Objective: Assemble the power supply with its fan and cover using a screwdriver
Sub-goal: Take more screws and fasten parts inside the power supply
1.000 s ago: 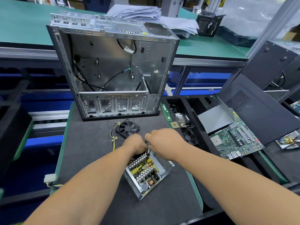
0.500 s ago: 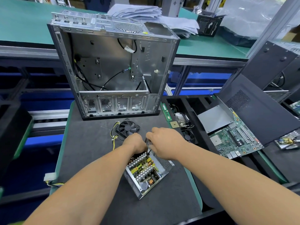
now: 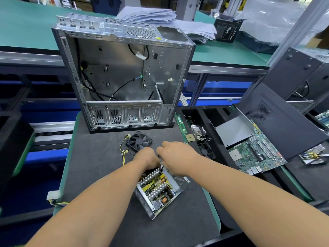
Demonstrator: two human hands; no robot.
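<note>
A person's two hands meet at the far end of an open power supply (image 3: 159,190) lying on the dark tabletop (image 3: 99,157), just in front of an empty computer case (image 3: 122,77) that stands upright with its open side toward the camera. Over the last second the hands have barely shifted: the right hand (image 3: 175,157) has edged a little toward the case, while the left hand (image 3: 148,158) stays pressed down on the far corner of the supply. That suggests fine work at one spot, probably seating or driving a screw, not a change of step. The right hand is curled around a thin dark tool (image 3: 161,162), likely the screwdriver, though only a sliver shows between the hands. The left hand is curled over the edge of the supply; whether it grips or only steadies cannot be told. The supply's long axis runs diagonally, its far end under the hands toward the case and its near end toward the camera, circuit board facing up with no cover on. The fan (image 3: 139,142) lies loose between the supply and the case, so most of the assembly appears still ahead.
</note>
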